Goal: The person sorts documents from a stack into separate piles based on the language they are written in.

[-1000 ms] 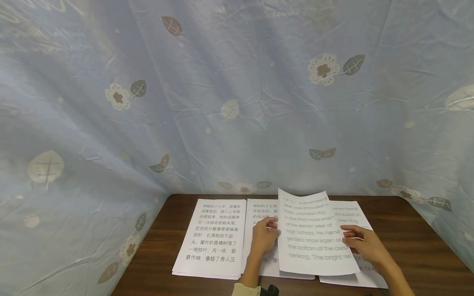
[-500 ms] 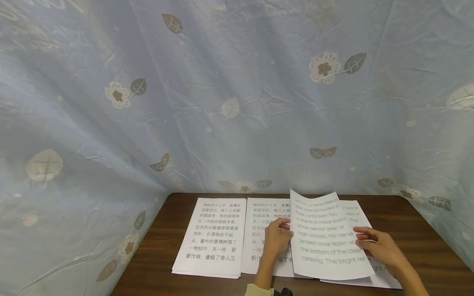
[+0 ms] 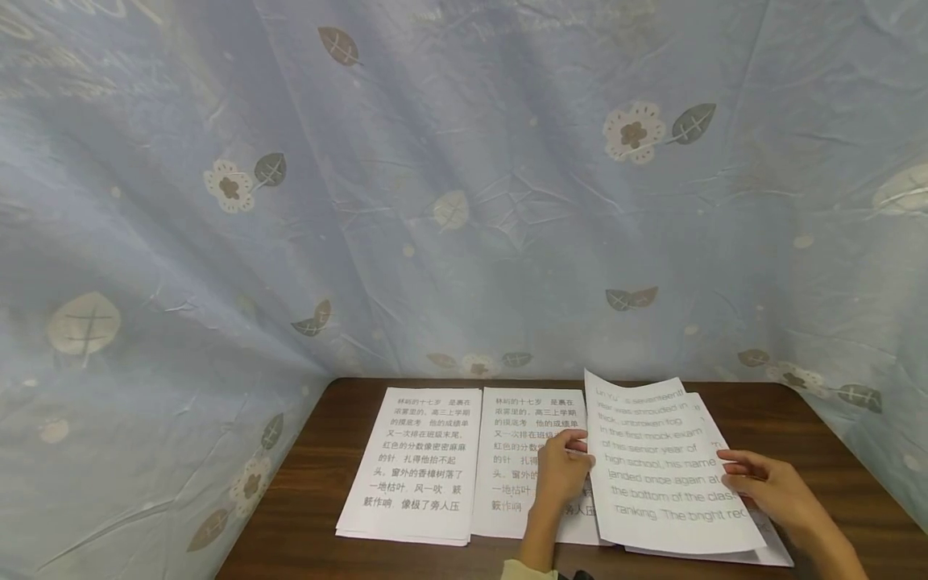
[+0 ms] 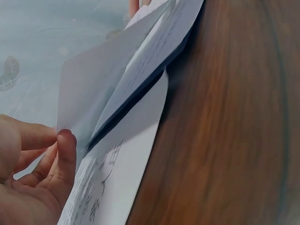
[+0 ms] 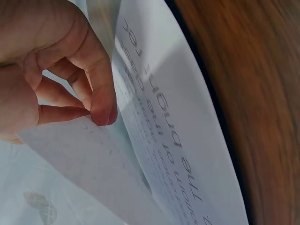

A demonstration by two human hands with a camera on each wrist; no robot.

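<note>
A white sheet of paper [image 3: 663, 475] with large English print is held up by its two side edges. My left hand [image 3: 560, 475] pinches its left edge between thumb and fingertips, as the left wrist view also shows. At the opposite edge my right hand [image 3: 772, 490] pinches the paper, the fingertips [image 5: 104, 112] meeting at its border. The sheet bows slightly and stands off the English-printed pages [image 3: 776, 549] under it, covering most of them. The left forearm and hand overlap the middle pile of Chinese-printed pages [image 3: 511, 459].
Another pile of Chinese-printed pages [image 3: 413, 467] lies to the left, its lower edges slightly uneven. All the paper is on a dark brown wooden table [image 3: 297, 491] with rounded back corners. A pale blue curtain [image 3: 464, 266] with leaves and flowers hangs behind and at the sides.
Both hands have carried the sheet to the right, from partly over the middle pile to mostly over the right-hand pages. More of the middle pile shows now. The left pile has not moved.
</note>
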